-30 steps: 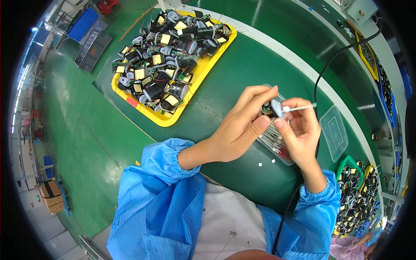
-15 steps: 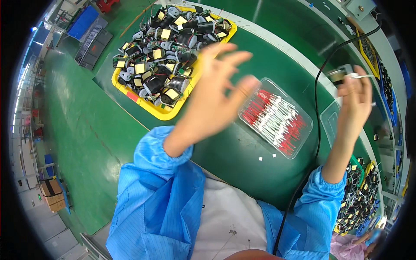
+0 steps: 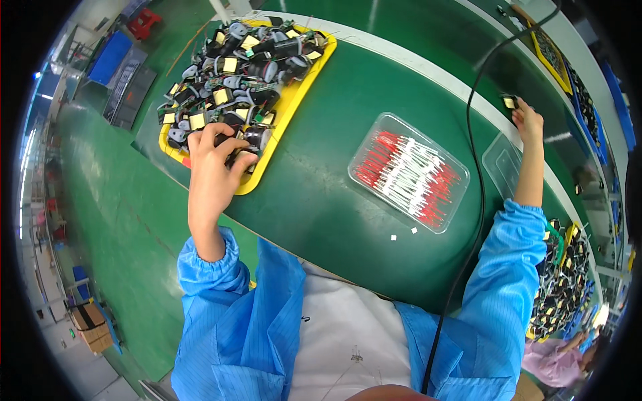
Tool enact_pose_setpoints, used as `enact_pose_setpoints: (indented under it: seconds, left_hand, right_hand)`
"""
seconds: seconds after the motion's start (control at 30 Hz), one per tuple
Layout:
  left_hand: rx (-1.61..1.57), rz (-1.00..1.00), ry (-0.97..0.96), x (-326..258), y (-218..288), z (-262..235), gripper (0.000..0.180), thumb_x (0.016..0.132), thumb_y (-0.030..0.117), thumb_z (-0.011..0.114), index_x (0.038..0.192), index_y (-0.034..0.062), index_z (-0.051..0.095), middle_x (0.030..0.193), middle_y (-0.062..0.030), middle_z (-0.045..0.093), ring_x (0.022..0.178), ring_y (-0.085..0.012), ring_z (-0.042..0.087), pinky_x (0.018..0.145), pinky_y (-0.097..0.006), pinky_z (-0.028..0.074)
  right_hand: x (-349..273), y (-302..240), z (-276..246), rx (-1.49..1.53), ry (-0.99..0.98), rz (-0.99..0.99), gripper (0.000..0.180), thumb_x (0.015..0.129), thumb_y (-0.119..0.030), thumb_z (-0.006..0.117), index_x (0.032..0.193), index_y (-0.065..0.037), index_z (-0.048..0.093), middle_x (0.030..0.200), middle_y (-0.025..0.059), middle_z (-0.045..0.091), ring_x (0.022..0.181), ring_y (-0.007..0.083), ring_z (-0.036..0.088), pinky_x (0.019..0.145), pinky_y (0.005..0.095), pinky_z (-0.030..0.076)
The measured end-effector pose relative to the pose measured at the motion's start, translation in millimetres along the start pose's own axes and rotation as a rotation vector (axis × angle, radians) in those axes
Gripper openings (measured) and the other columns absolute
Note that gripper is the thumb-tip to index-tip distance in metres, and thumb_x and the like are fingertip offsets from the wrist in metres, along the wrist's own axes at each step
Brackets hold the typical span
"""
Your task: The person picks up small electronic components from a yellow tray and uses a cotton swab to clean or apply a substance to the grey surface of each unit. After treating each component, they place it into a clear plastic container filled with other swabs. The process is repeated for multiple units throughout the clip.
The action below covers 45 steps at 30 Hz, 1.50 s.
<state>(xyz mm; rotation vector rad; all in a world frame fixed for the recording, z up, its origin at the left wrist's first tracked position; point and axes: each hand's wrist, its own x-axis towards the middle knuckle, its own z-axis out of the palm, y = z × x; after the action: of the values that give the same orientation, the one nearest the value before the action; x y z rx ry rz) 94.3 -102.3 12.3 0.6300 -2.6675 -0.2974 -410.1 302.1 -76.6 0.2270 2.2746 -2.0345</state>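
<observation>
Left hand (image 3: 212,170) reaches into the near corner of the yellow tray (image 3: 289,112), fingers curled down onto a black part (image 3: 242,155) among the pile of small black-and-yellow parts; grip looks closing around it, but whether it is pinched tight I cannot tell. Tray sits on the green tabletop (image 3: 314,200), far left. Right hand (image 3: 528,120) is stretched out to the far right edge of the tabletop, fingers pressed on a small black part with a yellow face (image 3: 509,102). Between the hands lies a clear plastic box (image 3: 409,172) of red and white wires. A black cable (image 3: 476,200) runs past the right sleeve. Empty clear lid (image 3: 500,160) just beside the right forearm.
</observation>
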Motion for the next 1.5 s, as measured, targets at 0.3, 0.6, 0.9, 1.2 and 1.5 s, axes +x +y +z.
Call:
enact_pose_setpoints:
  seconds: [0.3, 0.6, 0.9, 1.2, 1.5]
  left_hand:
    - [-0.539, -0.06, 0.4, 31.4, 41.4, -18.1, 0.009, 0.085, 0.002, 0.063, 0.092, 0.0012, 0.067, 0.104, -0.0079, 0.059, 0.084, -0.0143, 0.061, 0.06, -0.023, 0.05]
    - [-1.328, -0.047, -0.017, 84.7, 95.8, 19.5, 0.018, 0.094, 0.007, 0.052, 0.107, -0.0036, 0.059, 0.107, -0.0133, 0.061, 0.095, -0.0268, 0.066, 0.065, -0.031, 0.061]
    - [-1.683, -0.089, -0.199, 71.2, 90.6, 65.0, 0.024, 0.094, 0.013, 0.056, 0.11, -0.0041, 0.057, 0.114, -0.0127, 0.056, 0.102, -0.0261, 0.061, 0.086, -0.036, 0.05]
    - [-1.62, 0.125, -0.098, 63.9, 97.8, 64.5, 0.038, 0.079, -0.004, 0.069, 0.115, -0.0022, 0.056, 0.117, -0.0157, 0.058, 0.106, -0.0256, 0.061, 0.09, -0.034, 0.049]
    - [-1.51, 0.17, -0.414, 48.5, 111.7, 51.9, 0.035, 0.09, 0.012, 0.063, 0.12, -0.0008, 0.051, 0.096, -0.0082, 0.062, 0.087, -0.0171, 0.061, 0.078, -0.026, 0.049]
  right_hand:
    - [-110.3, -61.7, 25.1, -0.168, 0.252, -0.501, 0.048, 0.08, -0.023, 0.072, 0.117, 0.003, 0.055, 0.09, 0.0084, 0.062, 0.07, 0.0111, 0.056, 0.057, 0.0237, 0.047]
    - [-327.8, -89.5, 114.2, -0.693, -0.876, -0.937, 0.008, 0.078, -0.009, 0.066, 0.08, -0.003, 0.063, 0.078, 0.0115, 0.061, 0.077, 0.0286, 0.057, 0.07, 0.0394, 0.048]
    - [-327.0, -63.8, 119.5, -0.849, -0.877, -1.014, 0.009, 0.075, -0.011, 0.067, 0.079, -0.004, 0.062, 0.077, 0.0102, 0.059, 0.08, 0.0283, 0.057, 0.07, 0.0401, 0.05]
    - [-318.4, -100.3, 98.7, -0.524, -0.798, -0.718, 0.007, 0.08, -0.002, 0.063, 0.085, 0.0, 0.059, 0.067, 0.0079, 0.062, 0.06, 0.0151, 0.063, 0.054, 0.0264, 0.048]
    - [-321.6, -98.5, 88.6, 0.358, -0.904, -0.423, 0.023, 0.079, 0.003, 0.068, 0.1, 0.006, 0.06, 0.094, 0.012, 0.06, 0.077, 0.0135, 0.059, 0.069, 0.0256, 0.05]
